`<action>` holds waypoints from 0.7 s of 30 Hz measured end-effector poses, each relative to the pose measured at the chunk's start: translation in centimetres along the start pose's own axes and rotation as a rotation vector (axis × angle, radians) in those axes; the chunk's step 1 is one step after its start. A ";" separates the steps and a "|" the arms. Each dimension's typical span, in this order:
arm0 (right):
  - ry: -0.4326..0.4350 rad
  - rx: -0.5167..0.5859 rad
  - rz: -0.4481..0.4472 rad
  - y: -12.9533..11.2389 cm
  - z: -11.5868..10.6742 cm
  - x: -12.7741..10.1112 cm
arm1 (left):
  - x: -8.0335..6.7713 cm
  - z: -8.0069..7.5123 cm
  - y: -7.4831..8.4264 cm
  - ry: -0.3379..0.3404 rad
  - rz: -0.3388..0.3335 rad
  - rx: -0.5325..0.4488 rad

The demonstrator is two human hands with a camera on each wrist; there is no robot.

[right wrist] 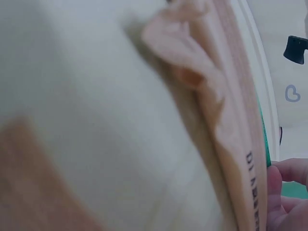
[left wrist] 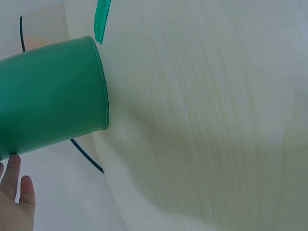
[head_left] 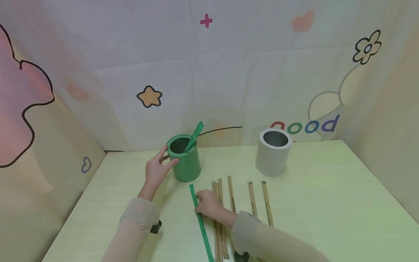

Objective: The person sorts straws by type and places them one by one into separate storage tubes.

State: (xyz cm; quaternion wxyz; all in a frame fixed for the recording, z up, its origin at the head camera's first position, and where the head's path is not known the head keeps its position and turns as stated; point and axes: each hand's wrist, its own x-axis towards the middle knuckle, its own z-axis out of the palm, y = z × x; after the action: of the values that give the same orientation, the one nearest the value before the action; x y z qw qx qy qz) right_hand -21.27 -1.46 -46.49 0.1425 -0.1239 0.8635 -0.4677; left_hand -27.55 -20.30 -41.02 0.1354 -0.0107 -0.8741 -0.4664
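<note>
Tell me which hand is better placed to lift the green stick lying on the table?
Probably the right hand: it appears to pinch that green stick, while the left hand holds the green cup.

The head view is soft and low in contrast, the pale yellow-green surface (head_left: pixel 334 189) brighter than the greyish cloth (head_left: pixel 229 83) behind. In the dull left wrist view, a broad, soft-edged shadow spreads near the green can (left wrist: pixel 53 91). The right wrist view blurs the close brown wrapper (right wrist: pixel 209 96).
</note>
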 end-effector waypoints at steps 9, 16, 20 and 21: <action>0.048 -0.064 0.010 -0.2 0.3 -0.1 | 0.0 0.0 0.1 0.002 0.000 0.001; 0.087 -0.249 -0.023 -1.0 0.7 -0.4 | 0.0 0.0 0.2 0.003 0.004 0.007; 0.088 -0.263 -0.013 -1.2 0.8 -0.4 | -0.1 0.0 0.2 0.000 -0.005 0.007; 0.089 -0.265 -0.014 -1.2 0.9 -0.4 | -0.1 -0.1 0.2 0.000 -0.008 0.005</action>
State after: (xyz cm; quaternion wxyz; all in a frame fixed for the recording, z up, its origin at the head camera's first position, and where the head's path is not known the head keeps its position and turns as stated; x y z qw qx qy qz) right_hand -20.46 -2.60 -45.92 0.0830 -0.1268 0.9223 -0.3556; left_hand -27.44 -20.21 -40.83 0.1336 -0.0067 -0.8754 -0.4646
